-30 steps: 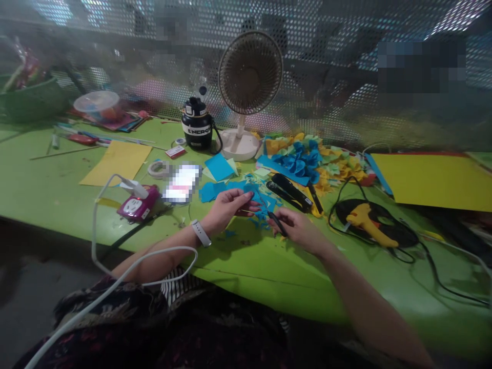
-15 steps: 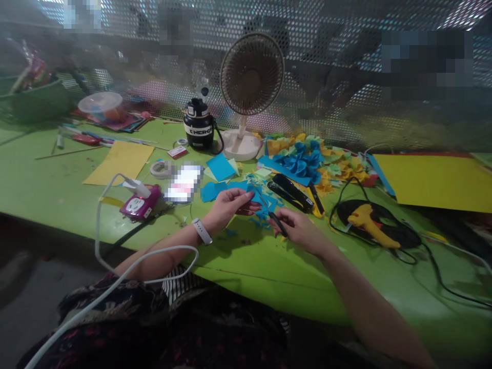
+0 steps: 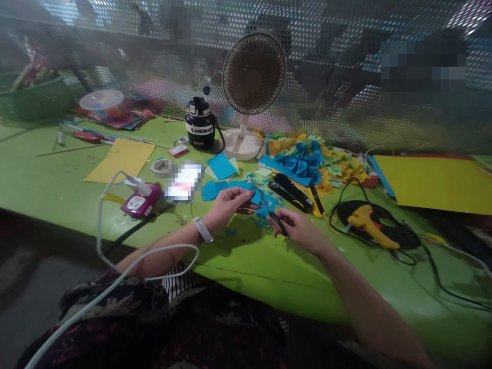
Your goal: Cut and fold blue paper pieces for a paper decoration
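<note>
While the left hand (image 3: 229, 204) pinches blue paper (image 3: 254, 197), the right hand (image 3: 300, 230) grips black scissors (image 3: 278, 222).

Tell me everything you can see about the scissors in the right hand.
The small scissors have black handles and a thin, metal-looking blade end that narrows to a point. They sit tilted in the right hand, handles toward the palm, tips angled away from the person toward the cut blue paper that the left hand pinches, over the green table. Whether the blades are open or closed is too small to tell.
</note>
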{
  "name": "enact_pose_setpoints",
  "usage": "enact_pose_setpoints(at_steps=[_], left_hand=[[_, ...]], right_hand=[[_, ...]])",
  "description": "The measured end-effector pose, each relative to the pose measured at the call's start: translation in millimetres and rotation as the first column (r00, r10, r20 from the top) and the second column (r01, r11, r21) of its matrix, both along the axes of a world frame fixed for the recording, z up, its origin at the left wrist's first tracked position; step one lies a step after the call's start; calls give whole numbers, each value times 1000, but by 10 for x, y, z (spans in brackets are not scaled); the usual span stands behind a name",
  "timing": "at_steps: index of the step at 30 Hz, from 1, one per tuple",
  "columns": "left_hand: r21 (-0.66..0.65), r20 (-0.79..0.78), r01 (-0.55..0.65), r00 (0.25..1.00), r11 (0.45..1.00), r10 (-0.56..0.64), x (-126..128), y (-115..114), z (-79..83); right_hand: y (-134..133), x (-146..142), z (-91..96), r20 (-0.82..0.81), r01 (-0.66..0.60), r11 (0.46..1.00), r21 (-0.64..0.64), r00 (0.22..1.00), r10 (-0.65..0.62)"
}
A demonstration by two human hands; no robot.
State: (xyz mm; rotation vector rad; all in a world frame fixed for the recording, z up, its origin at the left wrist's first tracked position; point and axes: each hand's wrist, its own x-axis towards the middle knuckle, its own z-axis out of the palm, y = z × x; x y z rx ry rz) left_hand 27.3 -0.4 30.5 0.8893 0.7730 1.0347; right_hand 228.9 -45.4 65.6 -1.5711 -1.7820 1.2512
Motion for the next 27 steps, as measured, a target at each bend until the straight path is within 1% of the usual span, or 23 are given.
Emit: enact_pose_setpoints(at_steps=[4,8,11,15,18,22,27], left_hand=[[4,6,-50,999,999,50,-13,18,2],[17,7,-19,1000,1000,19,-11,17,-5],[23,9,-3,1000,1000,3,-6,16,-7],[18,12,-31,999,999,31,-15,36,1],[26,10,-58,998,998,57,-31,52,5],[85,2,-26,1000,996,26,-43,41,9],[119,-20,22,1000,993,-19,-42,11,23]], right_hand=[[0,7,-1,-15,-4,1000,-9,1000,4],[-3,-6,-14,-35,8,1000,-27,999,-9],[-8,-10,-19,-43,9,1000,-8,999,-9],[-13,0,3,-29,31,1000,3,999,-31],[-12,8,26,-23,34,999,-20,999,-34],[-5,18,40,-37,24,998,-56,999,-26],[-6,22,48,-47,-27,998,-54,999,25]])
